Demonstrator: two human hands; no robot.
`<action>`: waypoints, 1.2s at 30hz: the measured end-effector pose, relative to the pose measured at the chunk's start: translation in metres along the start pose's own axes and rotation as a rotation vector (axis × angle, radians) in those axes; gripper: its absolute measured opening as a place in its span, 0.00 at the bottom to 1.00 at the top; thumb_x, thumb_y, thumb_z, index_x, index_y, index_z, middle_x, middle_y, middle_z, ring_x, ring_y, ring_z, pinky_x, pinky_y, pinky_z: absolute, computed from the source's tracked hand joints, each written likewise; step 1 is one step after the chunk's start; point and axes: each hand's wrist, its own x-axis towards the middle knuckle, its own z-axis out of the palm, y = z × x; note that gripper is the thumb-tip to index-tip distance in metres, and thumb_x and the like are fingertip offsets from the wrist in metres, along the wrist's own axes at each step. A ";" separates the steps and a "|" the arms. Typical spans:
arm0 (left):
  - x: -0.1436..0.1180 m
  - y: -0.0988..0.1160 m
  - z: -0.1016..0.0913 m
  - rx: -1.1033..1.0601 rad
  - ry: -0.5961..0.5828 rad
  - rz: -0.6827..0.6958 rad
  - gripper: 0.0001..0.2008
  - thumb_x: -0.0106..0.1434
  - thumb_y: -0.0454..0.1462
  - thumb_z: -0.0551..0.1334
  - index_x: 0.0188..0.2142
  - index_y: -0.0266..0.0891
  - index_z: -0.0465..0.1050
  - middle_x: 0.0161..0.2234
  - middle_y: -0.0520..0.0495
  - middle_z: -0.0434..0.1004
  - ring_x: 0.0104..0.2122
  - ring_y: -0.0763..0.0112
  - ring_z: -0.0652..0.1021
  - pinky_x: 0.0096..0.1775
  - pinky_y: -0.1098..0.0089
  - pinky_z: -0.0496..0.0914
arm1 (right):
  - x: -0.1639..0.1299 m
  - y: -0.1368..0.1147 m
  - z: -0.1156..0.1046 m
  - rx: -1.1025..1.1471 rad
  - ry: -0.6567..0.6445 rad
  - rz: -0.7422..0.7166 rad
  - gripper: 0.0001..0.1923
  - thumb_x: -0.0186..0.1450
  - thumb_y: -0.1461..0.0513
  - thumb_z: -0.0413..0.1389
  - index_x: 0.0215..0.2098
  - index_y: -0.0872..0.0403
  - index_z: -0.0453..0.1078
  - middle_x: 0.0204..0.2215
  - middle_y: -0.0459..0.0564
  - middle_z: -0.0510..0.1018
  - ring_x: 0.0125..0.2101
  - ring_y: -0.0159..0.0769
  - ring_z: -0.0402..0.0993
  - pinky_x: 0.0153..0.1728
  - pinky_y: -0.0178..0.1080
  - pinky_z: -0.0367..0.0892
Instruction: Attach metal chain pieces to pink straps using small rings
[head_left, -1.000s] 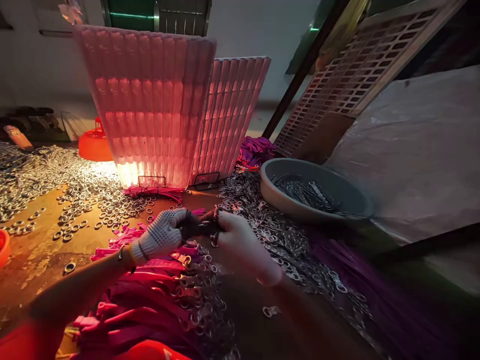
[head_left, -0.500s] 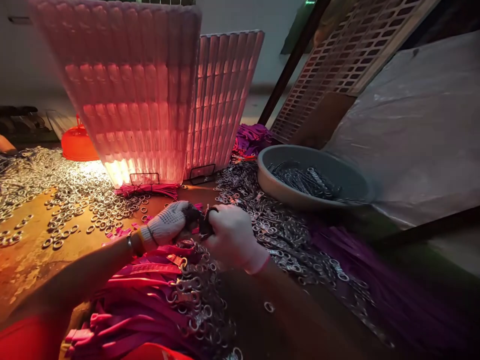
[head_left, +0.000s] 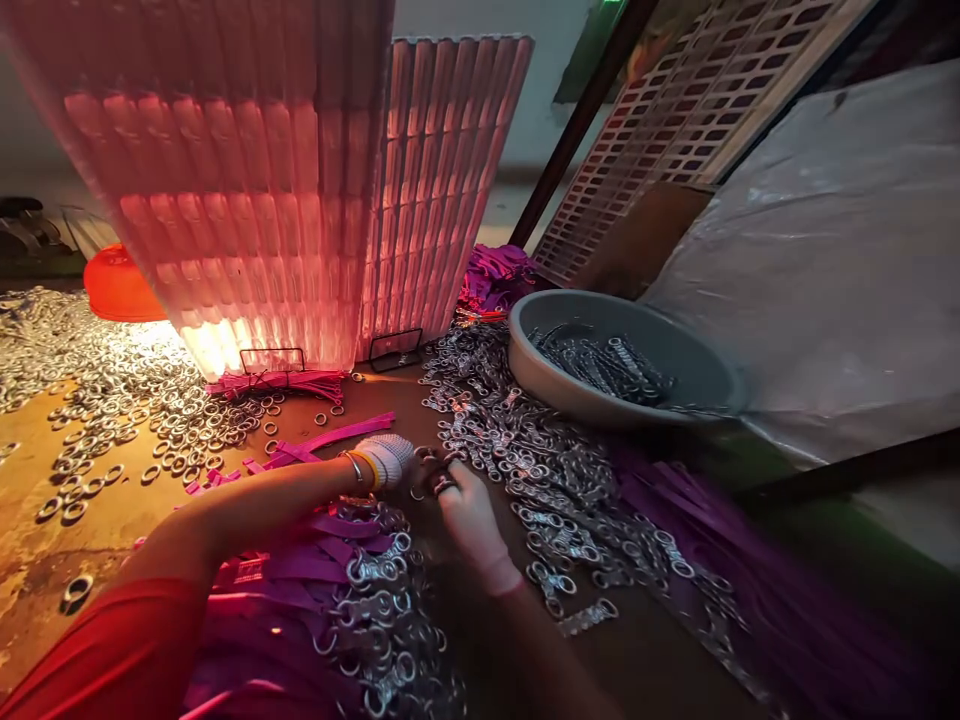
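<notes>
My left hand (head_left: 390, 458), in a white knit glove, and my right hand (head_left: 461, 505), in a thin pale glove, meet low over the brown table. Between their fingers is a small dark piece with a metal ring (head_left: 431, 478); its shape is hard to make out. Under my left forearm lies a heap of pink straps with metal rings (head_left: 360, 590). Right of my right hand spreads a pile of metal clasps (head_left: 555, 470).
A grey bowl (head_left: 540, 375) with dark metal clips stands at the right. Two tall pink-lit ribbed stacks (head_left: 300, 200) rise behind the hands. Loose metal rings (head_left: 112, 400) cover the left of the table. An orange lid (head_left: 120, 290) lies far left. Purple straps (head_left: 750, 600) trail at the right.
Both hands have dropped lower and closer to the table, still joined on the small piece. The view has tilted down and the left arm now reaches further across the strap heap.
</notes>
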 end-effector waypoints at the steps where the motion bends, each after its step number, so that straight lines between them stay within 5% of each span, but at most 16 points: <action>1: 0.001 0.002 0.000 0.042 -0.006 -0.036 0.13 0.68 0.42 0.62 0.45 0.33 0.73 0.42 0.45 0.75 0.38 0.68 0.77 0.40 0.65 0.75 | -0.003 0.001 0.002 0.013 -0.022 -0.008 0.19 0.59 0.59 0.47 0.42 0.55 0.75 0.36 0.51 0.81 0.37 0.41 0.74 0.40 0.40 0.70; 4: -0.013 0.008 -0.015 0.135 -0.001 -0.109 0.09 0.64 0.37 0.65 0.38 0.31 0.75 0.35 0.46 0.75 0.35 0.68 0.77 0.38 0.67 0.74 | -0.011 -0.003 0.005 0.011 -0.048 -0.053 0.20 0.55 0.63 0.48 0.42 0.54 0.75 0.37 0.50 0.81 0.39 0.42 0.74 0.43 0.41 0.69; 7: -0.054 0.009 -0.038 0.117 0.002 -0.085 0.05 0.62 0.33 0.63 0.34 0.33 0.77 0.24 0.50 0.71 0.25 0.73 0.73 0.29 0.72 0.68 | -0.016 -0.019 0.008 -0.083 -0.024 -0.163 0.20 0.56 0.67 0.47 0.43 0.54 0.74 0.38 0.52 0.80 0.39 0.42 0.73 0.42 0.41 0.68; 10: -0.105 0.001 -0.047 -0.188 0.016 -0.057 0.10 0.65 0.39 0.58 0.36 0.35 0.75 0.23 0.52 0.70 0.17 0.80 0.66 0.22 0.76 0.62 | -0.022 -0.044 0.013 -0.200 -0.019 -0.296 0.19 0.59 0.69 0.47 0.44 0.53 0.73 0.38 0.53 0.77 0.40 0.41 0.71 0.42 0.40 0.65; 14: -0.155 -0.011 -0.041 -0.642 0.117 -0.050 0.18 0.59 0.50 0.64 0.26 0.37 0.67 0.18 0.57 0.62 0.13 0.83 0.57 0.15 0.78 0.52 | -0.031 -0.079 0.025 -0.427 -0.108 -0.370 0.16 0.56 0.72 0.49 0.38 0.54 0.73 0.35 0.52 0.77 0.37 0.39 0.70 0.38 0.38 0.61; 21: -0.200 -0.008 -0.030 -0.456 0.238 0.032 0.21 0.61 0.52 0.63 0.24 0.38 0.64 0.14 0.57 0.60 0.11 0.82 0.59 0.13 0.79 0.52 | -0.053 -0.110 0.043 -0.893 -0.145 -0.478 0.07 0.52 0.71 0.55 0.26 0.55 0.71 0.29 0.54 0.76 0.29 0.39 0.65 0.30 0.41 0.48; 28: -0.209 -0.029 -0.015 -0.726 0.192 0.138 0.22 0.64 0.53 0.59 0.25 0.39 0.61 0.12 0.59 0.55 0.10 0.81 0.55 0.13 0.77 0.48 | -0.063 -0.118 0.043 -0.834 -0.197 -0.502 0.09 0.52 0.71 0.54 0.28 0.54 0.71 0.29 0.50 0.77 0.28 0.36 0.65 0.29 0.40 0.46; 31: -0.214 -0.030 -0.018 -0.562 0.243 0.134 0.21 0.65 0.52 0.58 0.25 0.40 0.60 0.13 0.59 0.57 0.12 0.80 0.57 0.15 0.76 0.50 | -0.065 -0.116 0.048 -0.816 -0.163 -0.508 0.10 0.51 0.72 0.53 0.27 0.53 0.70 0.27 0.49 0.76 0.27 0.36 0.64 0.29 0.40 0.46; 36: -0.216 -0.030 -0.031 -0.006 0.360 0.351 0.17 0.67 0.42 0.58 0.24 0.35 0.65 0.23 0.51 0.68 0.24 0.77 0.65 0.27 0.75 0.58 | -0.066 -0.107 0.060 -0.895 0.060 -0.705 0.09 0.45 0.72 0.52 0.21 0.53 0.66 0.23 0.51 0.72 0.25 0.37 0.59 0.28 0.42 0.44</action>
